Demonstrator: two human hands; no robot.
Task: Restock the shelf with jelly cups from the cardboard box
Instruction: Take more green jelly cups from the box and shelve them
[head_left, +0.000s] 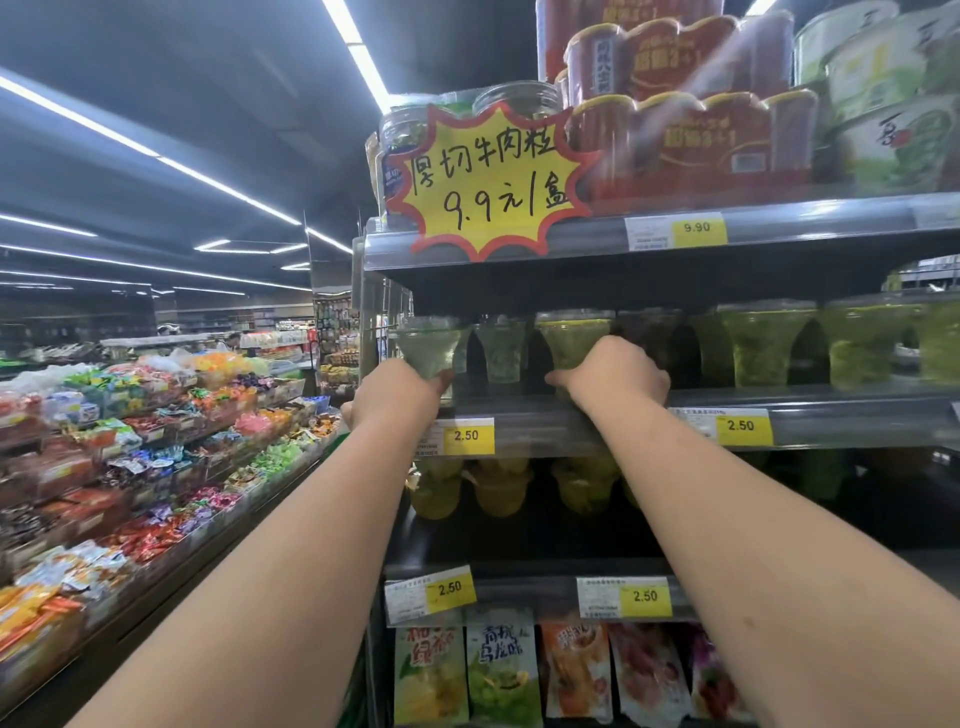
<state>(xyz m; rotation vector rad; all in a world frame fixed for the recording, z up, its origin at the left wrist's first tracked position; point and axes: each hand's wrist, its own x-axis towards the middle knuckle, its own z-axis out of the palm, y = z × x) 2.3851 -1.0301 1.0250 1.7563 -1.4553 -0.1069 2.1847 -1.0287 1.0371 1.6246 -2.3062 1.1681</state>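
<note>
Both my arms reach up to the middle shelf (831, 415). My left hand (395, 389) grips the base of a pale green jelly cup (428, 345) at the shelf's left end. My right hand (615, 371) holds the base of a yellow-green jelly cup (574, 338) a little further right. Between them stands another pale cup (501, 348). Several greener jelly cups (763, 343) line the shelf to the right. The cardboard box is out of view.
Red multipacks (691, 130) and a yellow starburst price sign (491, 179) fill the top shelf. Yellow jelly cups (498, 488) sit one shelf down, snack bags (504, 670) below that. Bins of loose wrapped candy (130, 467) run along the aisle's left side.
</note>
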